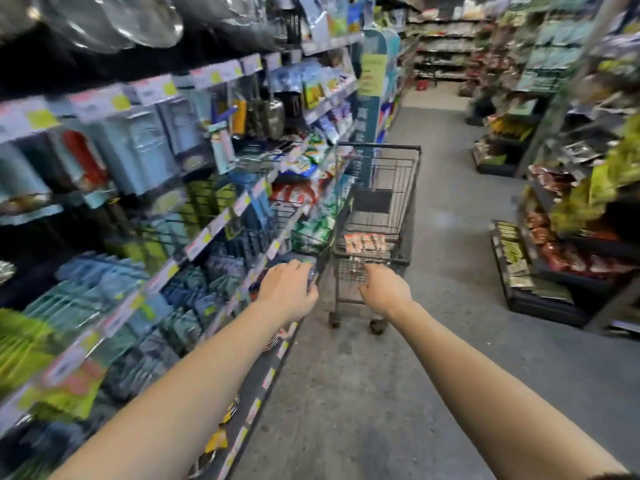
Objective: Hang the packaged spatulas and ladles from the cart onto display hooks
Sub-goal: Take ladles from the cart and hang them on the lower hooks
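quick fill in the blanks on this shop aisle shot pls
1. The wire cart is ___ in colour.
2. The packets lying in the cart are red and ___.
3. The shelves of hanging packages are on the person's ___ side.

Missing words: black; white; left

The cart point(381, 146) is dark, matt wire metal. Left of the cart, hanging packages point(142, 150) look like glossy plastic. Under the cart, the floor point(450, 341) is grey, rough, speckled concrete.
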`<state>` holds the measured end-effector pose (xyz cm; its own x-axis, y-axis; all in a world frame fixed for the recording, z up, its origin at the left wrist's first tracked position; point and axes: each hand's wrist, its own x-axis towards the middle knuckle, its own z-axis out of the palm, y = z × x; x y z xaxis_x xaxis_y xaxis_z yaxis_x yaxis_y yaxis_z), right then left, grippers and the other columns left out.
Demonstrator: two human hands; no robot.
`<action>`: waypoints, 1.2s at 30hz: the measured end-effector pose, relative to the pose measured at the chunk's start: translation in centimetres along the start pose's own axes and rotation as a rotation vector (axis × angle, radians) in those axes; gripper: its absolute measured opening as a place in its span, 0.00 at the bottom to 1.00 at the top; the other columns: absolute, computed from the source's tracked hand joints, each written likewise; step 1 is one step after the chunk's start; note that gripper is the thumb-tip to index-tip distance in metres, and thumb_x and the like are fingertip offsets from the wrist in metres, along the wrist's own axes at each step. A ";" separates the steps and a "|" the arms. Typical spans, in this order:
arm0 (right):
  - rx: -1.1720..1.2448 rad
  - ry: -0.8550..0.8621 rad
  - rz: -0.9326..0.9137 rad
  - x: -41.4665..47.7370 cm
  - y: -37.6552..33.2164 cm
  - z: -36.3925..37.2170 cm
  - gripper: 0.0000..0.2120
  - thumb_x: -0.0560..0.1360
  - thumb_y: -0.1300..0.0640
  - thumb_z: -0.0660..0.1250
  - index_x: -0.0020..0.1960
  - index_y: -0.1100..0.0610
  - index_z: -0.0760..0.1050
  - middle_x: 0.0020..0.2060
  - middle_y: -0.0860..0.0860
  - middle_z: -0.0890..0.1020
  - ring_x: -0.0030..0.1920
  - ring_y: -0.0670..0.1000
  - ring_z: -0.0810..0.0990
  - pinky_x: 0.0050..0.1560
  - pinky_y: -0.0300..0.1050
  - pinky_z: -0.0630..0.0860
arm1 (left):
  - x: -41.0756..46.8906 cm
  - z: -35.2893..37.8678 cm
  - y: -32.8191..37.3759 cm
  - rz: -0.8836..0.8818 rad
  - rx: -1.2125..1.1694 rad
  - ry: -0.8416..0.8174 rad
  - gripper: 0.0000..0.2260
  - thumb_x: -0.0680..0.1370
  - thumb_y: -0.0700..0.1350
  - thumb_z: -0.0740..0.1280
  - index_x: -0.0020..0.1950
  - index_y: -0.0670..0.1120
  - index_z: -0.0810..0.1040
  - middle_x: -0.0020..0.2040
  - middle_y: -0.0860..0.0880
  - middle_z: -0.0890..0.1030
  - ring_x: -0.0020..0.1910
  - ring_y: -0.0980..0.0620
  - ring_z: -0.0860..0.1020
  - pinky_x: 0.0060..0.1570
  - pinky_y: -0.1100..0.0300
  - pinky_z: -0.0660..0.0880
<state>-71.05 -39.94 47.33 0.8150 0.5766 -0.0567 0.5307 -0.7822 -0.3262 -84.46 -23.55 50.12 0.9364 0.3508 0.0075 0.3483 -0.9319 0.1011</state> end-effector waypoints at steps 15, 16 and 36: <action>0.031 -0.045 0.173 26.0 14.9 -0.1 0.15 0.77 0.58 0.60 0.61 0.57 0.76 0.57 0.56 0.82 0.56 0.60 0.82 0.51 0.52 0.80 | 32.3 6.6 7.0 0.056 0.047 -0.118 0.23 0.83 0.56 0.59 0.74 0.46 0.71 0.68 0.45 0.77 0.64 0.43 0.78 0.62 0.48 0.76; 0.031 -0.062 0.182 28.3 15.3 0.2 0.14 0.77 0.58 0.60 0.61 0.57 0.77 0.57 0.56 0.83 0.55 0.60 0.82 0.51 0.51 0.80 | 34.7 7.3 6.7 0.057 0.046 -0.126 0.23 0.83 0.56 0.59 0.74 0.46 0.71 0.68 0.44 0.77 0.64 0.43 0.78 0.62 0.48 0.76; 0.198 -0.306 0.403 65.8 26.5 9.9 0.15 0.79 0.60 0.64 0.65 0.55 0.77 0.51 0.53 0.84 0.44 0.53 0.85 0.47 0.55 0.85 | 70.8 21.0 2.1 -0.036 -0.028 -0.443 0.19 0.84 0.51 0.59 0.72 0.44 0.71 0.65 0.44 0.77 0.62 0.43 0.79 0.59 0.48 0.75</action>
<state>-5.70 -20.41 25.57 0.8240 0.3060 -0.4768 0.1121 -0.9130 -0.3921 -16.51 -2.61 30.02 0.8537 0.3038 -0.4229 0.3853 -0.9149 0.1205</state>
